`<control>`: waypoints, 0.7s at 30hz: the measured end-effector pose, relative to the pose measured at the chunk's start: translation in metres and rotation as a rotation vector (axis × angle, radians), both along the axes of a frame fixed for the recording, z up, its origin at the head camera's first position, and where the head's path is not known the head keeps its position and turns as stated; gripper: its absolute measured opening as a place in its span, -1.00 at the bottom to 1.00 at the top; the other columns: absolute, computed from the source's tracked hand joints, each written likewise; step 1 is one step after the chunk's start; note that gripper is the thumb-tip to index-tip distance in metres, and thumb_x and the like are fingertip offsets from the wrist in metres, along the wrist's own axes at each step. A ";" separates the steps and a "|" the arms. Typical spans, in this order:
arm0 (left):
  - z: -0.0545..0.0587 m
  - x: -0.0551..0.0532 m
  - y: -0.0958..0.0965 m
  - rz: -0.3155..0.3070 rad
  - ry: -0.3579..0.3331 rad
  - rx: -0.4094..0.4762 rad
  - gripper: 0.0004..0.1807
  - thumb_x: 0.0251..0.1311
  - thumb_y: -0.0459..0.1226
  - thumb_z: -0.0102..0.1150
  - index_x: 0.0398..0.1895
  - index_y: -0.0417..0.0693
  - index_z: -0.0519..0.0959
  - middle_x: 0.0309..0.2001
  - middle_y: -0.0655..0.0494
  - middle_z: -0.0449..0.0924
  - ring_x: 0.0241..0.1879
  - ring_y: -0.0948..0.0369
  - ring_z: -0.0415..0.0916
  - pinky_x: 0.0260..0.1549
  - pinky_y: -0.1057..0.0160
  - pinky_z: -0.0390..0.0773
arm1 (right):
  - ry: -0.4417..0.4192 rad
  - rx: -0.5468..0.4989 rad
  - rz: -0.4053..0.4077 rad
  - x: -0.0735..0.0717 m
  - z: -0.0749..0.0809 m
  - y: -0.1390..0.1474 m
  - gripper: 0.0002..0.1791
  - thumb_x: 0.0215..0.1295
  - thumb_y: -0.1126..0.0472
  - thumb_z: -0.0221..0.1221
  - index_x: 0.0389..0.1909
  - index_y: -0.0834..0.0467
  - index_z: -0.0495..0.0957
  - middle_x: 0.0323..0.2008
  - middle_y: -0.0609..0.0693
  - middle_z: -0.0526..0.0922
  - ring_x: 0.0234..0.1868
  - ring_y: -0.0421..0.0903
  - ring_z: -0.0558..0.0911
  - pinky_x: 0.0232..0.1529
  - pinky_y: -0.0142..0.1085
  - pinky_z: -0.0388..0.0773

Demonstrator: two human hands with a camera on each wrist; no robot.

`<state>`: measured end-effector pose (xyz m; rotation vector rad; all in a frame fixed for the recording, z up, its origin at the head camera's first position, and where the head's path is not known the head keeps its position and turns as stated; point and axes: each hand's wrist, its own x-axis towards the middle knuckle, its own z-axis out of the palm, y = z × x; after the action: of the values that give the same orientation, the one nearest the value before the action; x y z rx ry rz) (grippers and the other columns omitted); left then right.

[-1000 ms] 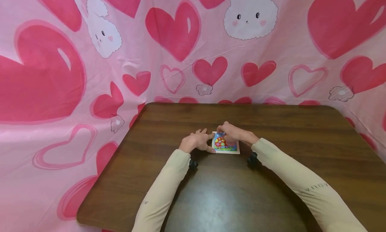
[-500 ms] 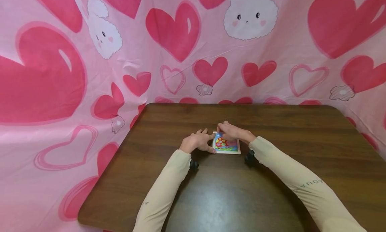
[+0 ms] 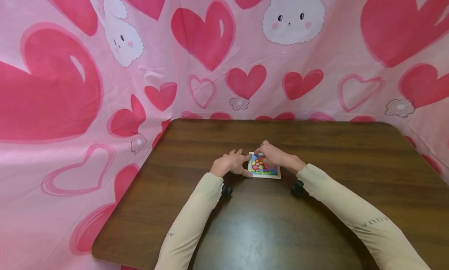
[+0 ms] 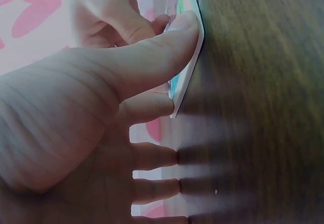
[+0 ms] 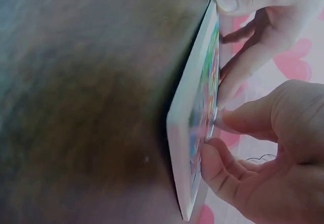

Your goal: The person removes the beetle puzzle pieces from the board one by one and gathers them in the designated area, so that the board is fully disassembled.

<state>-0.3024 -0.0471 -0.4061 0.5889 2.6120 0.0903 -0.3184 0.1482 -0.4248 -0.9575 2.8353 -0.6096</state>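
A small square picture board with a white edge and a bright print of a red, yellow-spotted figure lies flat on the table. My left hand steadies its left side, fingers spread and fairly straight. In the left wrist view, the left thumb rests on the board's edge, with the forefinger at the corner. My right hand is over the far right part of the picture. The right wrist view shows its bent thumb and fingers close together at the printed surface; I cannot tell whether they pinch anything.
The dark wood-grain table has rounded corners. Behind and left of it hangs a pink cloth with hearts and rabbits. A dark wrist camera sits under the right cuff and another under the left.
The right wrist draws slightly left, then back to the right, while its fingertips stay at the picture. The left hand keeps its hold at the board's left side.
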 end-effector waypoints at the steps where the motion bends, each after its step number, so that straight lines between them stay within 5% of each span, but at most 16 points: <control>1: 0.000 0.000 0.000 0.000 -0.001 -0.001 -0.06 0.11 0.27 0.21 0.54 0.41 0.05 0.60 0.03 -0.14 0.57 -0.05 -0.19 0.46 -0.21 0.01 | -0.011 0.004 0.001 0.001 0.001 0.000 -0.69 0.28 0.39 0.15 0.03 0.35 0.63 -0.17 0.19 0.64 -0.09 0.02 0.40 -0.02 -0.09 0.50; 9: 0.001 0.001 0.001 0.002 -0.012 -0.002 -0.06 0.11 0.27 0.19 0.54 0.41 0.04 0.61 0.03 -0.19 0.58 -0.04 -0.23 0.46 -0.22 -0.01 | -0.098 0.038 0.028 0.000 0.005 0.000 -0.59 0.26 0.42 0.10 0.14 0.37 0.54 -0.15 0.20 0.61 -0.09 0.03 0.34 -0.05 -0.16 0.41; 21: 0.003 0.004 0.006 0.027 -0.029 -0.037 -0.04 0.14 0.25 0.18 0.56 0.36 -0.03 0.61 0.01 -0.23 0.58 -0.07 -0.25 0.46 -0.22 -0.01 | -0.131 -0.027 -0.010 -0.014 -0.003 -0.002 -0.73 0.12 0.48 0.03 -0.15 0.29 0.53 -0.20 0.19 0.53 -0.09 0.04 0.34 -0.03 -0.12 0.43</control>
<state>-0.2984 -0.0414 -0.4035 0.5353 2.5880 0.0586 -0.3321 0.1465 -0.4275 -0.8739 2.7249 -0.6862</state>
